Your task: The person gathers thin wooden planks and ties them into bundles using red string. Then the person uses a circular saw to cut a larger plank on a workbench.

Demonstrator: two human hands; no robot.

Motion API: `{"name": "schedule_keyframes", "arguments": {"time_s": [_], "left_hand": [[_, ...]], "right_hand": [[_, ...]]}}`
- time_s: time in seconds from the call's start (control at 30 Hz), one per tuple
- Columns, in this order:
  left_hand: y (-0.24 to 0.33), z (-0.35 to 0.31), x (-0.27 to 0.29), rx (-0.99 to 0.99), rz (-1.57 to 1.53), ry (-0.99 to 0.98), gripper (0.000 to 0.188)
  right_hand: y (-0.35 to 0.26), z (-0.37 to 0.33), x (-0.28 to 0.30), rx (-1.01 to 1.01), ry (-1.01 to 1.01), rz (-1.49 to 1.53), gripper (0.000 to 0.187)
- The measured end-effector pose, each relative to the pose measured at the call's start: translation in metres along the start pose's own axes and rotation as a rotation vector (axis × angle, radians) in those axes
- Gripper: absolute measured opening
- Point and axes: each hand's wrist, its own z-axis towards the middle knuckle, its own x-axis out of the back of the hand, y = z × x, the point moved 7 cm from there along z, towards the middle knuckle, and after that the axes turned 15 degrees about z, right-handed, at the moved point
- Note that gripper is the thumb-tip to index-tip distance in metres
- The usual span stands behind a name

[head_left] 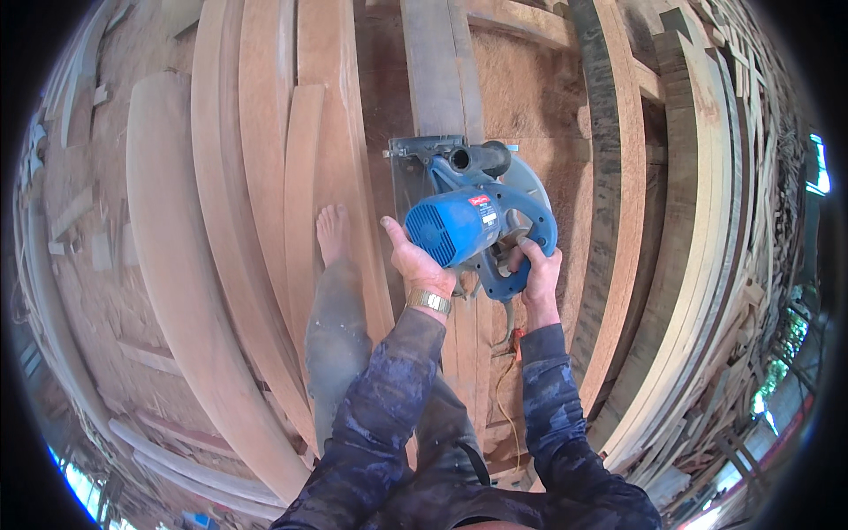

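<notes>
A blue circular saw [455, 223] rests over a long timber beam [439, 75] that runs away from me. My right hand [541, 276] is closed round the saw's rear loop handle, fingers near the trigger. Against the underside of the motor housing lies my left hand [420, 265], palm up, thumb sticking out to the side; its other fingers are hidden beneath the housing. The saw's dark base plate [408, 181] shows on the left, and its round guard [528, 181] on the right. A thin power cord [503, 397] trails from the saw toward my body.
Several long boards [159, 168] lie side by side on the left, with my bare left foot [333, 231] among them. Rough-edged beams [618, 177] and stacked timber [707, 221] line the right. Sawdust covers the ground [530, 97]; wood scraps are strewn at both sides.
</notes>
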Motion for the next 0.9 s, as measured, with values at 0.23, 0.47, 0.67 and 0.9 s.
{"name": "schedule_keyframes", "arguments": {"time_s": [0.23,0.47,0.67,0.9], "left_hand": [[-0.003,0.005,0.001,-0.031,0.013,0.0,0.081],[0.0,0.006,0.0,-0.055,-0.016,-0.026,0.073],[0.025,-0.005,-0.023,-0.105,0.096,0.033,0.077],[0.035,0.003,-0.035,-0.132,0.164,0.005,0.083]], "right_hand": [[0.0,0.002,0.002,0.006,-0.004,-0.003,0.018],[0.0,0.001,0.002,0.008,-0.028,0.005,0.017],[-0.002,0.018,-0.011,0.019,-0.025,-0.143,0.012],[0.001,0.031,-0.019,-0.008,-0.052,-0.071,0.018]]}}
